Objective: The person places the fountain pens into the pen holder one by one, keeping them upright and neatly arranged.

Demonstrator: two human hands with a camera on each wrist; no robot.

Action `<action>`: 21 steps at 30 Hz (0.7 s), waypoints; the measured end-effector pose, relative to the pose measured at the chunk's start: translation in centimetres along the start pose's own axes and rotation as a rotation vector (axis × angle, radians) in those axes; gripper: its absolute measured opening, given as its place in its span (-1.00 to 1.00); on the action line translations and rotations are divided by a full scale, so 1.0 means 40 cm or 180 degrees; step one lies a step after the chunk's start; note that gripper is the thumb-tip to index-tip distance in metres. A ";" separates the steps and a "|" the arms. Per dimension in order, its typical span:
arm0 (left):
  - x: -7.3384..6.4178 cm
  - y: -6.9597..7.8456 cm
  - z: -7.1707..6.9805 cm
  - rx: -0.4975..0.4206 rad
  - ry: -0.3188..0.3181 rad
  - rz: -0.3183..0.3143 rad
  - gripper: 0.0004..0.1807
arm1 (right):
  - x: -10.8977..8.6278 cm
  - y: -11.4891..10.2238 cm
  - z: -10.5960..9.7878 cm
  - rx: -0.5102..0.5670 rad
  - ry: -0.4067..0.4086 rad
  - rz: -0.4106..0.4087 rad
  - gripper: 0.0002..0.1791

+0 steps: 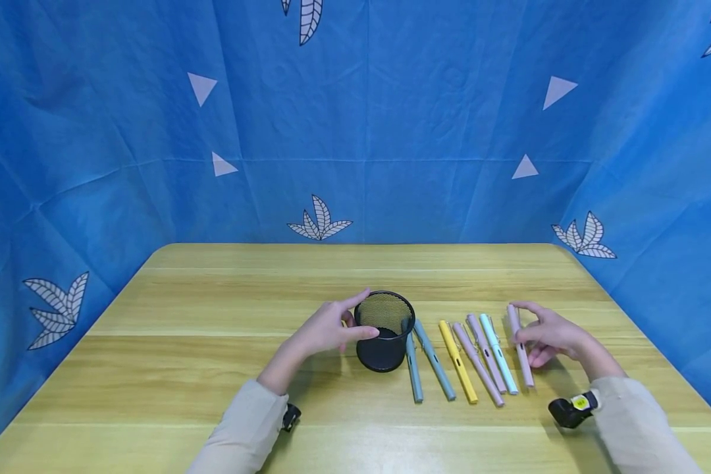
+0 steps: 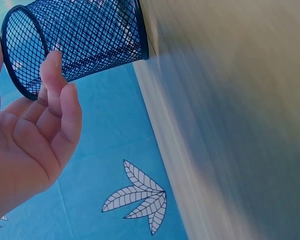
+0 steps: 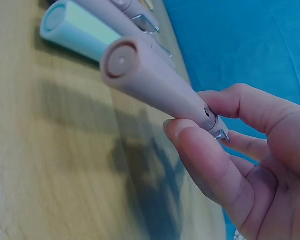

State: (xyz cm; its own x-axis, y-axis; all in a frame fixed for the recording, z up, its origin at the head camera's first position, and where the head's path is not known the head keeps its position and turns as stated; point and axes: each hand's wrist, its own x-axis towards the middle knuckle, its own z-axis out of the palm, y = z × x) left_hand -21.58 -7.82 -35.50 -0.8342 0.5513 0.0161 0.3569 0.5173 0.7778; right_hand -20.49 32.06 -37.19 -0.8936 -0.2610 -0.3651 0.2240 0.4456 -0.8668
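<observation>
A black mesh pen holder [image 1: 380,361] stands upright on the table. My left hand [image 1: 324,328] holds its rim, with the index finger at the far side and the thumb at the near side; in the left wrist view the other fingers are bent below the mesh wall [image 2: 95,37]. On the right, my right hand [image 1: 553,337] pinches a pale lilac pen [image 1: 525,368] between thumb and fingers. The right wrist view shows this pen [image 3: 155,87] end-on, its clip near the fingertips. A light aqua pen [image 1: 499,353] lies just left of it.
Further left lie two more lilac pens [image 1: 478,366], a yellow pen [image 1: 459,364] and two grey-blue pens [image 1: 435,361], the leftmost close beside the holder. The wooden table [image 1: 213,368] ends at the back against a blue curtain [image 1: 415,118].
</observation>
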 end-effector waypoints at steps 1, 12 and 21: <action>0.000 0.000 0.000 -0.0004 -0.0003 -0.0002 -0.15 | -0.001 -0.001 -0.001 0.0004 0.0008 -0.0016 -0.04; -0.005 0.008 -0.001 -0.0024 -0.0008 -0.0038 -0.14 | -0.004 -0.010 0.002 0.0151 0.0050 -0.0275 -0.08; -0.006 0.007 -0.001 -0.0044 -0.0008 -0.0008 -0.14 | 0.000 -0.011 0.009 0.0449 0.0082 -0.0486 -0.10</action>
State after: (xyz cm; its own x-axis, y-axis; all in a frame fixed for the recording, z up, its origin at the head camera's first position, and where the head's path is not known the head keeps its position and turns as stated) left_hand -21.31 -7.85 -35.26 -0.8340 0.5517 0.0124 0.3489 0.5098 0.7864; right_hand -20.46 31.55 -36.93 -0.9307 -0.2934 -0.2186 0.1358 0.2776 -0.9511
